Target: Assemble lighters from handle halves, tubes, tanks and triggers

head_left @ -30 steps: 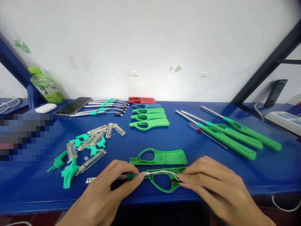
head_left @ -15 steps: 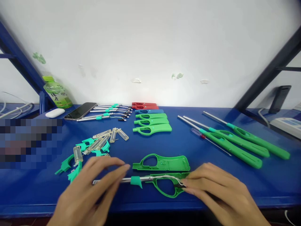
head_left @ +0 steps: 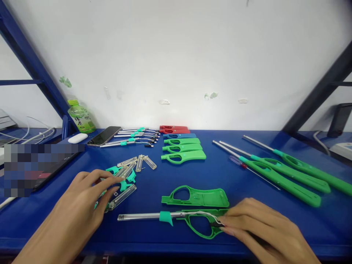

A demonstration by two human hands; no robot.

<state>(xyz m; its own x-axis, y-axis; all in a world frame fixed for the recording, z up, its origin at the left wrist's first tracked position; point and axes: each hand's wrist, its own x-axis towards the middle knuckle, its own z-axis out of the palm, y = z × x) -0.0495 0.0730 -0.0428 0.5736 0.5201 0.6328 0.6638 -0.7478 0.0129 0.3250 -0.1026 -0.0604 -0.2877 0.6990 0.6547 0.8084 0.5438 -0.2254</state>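
Near edge of table [head_left: 192, 176]: black part [head_left: 218, 225] pinched in fingertips of right hand [head_left: 264, 227], at near green shell half [head_left: 217, 212]; metal tube [head_left: 141, 216] laid leftward, fitted with teal collar [head_left: 165, 217]. Left hand [head_left: 82, 201] held partly open at teal pieces [head_left: 132, 176], thumb and fingers parted, nothing seen gripped. Second shell half [head_left: 205, 198] placed just beyond. Farther: green handles [head_left: 184, 156] lined up.
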